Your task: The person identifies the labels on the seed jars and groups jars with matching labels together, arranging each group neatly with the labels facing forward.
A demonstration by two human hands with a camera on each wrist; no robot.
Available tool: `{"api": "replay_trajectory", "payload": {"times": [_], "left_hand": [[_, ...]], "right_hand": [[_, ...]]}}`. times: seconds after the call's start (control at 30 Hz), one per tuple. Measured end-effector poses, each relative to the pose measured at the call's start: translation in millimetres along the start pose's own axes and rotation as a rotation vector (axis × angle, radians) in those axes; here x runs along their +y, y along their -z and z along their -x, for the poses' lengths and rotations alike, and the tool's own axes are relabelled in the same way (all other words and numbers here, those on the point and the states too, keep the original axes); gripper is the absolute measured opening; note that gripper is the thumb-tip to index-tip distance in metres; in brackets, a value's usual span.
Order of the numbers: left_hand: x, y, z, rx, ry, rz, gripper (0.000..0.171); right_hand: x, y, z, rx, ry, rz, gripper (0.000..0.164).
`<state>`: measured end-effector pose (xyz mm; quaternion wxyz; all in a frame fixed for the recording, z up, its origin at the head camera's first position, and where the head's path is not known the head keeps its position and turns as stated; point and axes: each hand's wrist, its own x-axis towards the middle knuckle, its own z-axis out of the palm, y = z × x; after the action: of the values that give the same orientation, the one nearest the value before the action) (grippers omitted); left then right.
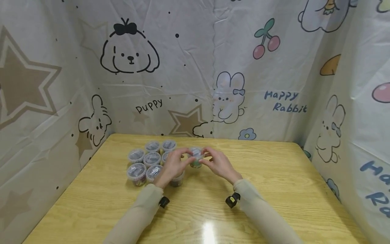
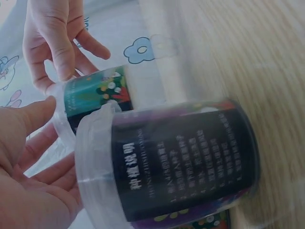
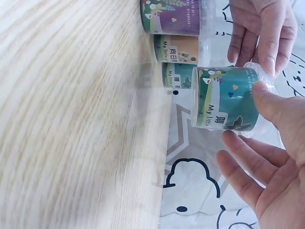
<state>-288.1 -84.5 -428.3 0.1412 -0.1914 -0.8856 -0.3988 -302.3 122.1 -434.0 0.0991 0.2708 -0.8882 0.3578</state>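
Observation:
A small lidded plastic cup with a teal label (image 3: 224, 95) is held between both hands near the far middle of the table. My left hand (image 1: 176, 162) pinches its clear rim and lid from the left. From the right, the thumb and fingers of my right hand (image 1: 220, 164) grip the same rim. In the right wrist view the cup's label shows a dark leaf picture and the words "My little". Close to the left hand stands another cup with a black and purple label (image 2: 181, 167), which partly covers the teal cup in the left wrist view.
Several similar lidded cups stand grouped to the left, among them a front-left cup (image 1: 136, 173) and a back cup (image 1: 152, 146). My left forearm reaches over part of the group. The wooden table (image 1: 274, 189) ends at a patterned cloth backdrop (image 1: 182, 67).

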Motion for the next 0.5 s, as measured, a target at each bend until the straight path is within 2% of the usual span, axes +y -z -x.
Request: {"api": "replay_trajectory", "payload": {"times": [0.07,0.23,0.3,0.5], "left_hand": [[0.1,-1.4,0.1,0.016,-0.021,0.044,0.02],[2.7,-2.1,1.4,0.058,-0.006,0.21,0.024],[4.1,-1.9,0.8,0.07,-0.004,0.247,0.027],[8.7,-2.8,-1.2,0.029,0.042,0.301,0.032]], "right_hand": [[1.6,2.7,2.0,0.005,-0.009,-0.043,0.021],[5.4,9.6,5.2,0.002,-0.031,-0.161,0.02],[6.2,12.8,6.3,0.005,-0.035,-0.2,0.021],[9.6,19.3,10.0,0.01,-0.046,-0.242,0.021]]}}
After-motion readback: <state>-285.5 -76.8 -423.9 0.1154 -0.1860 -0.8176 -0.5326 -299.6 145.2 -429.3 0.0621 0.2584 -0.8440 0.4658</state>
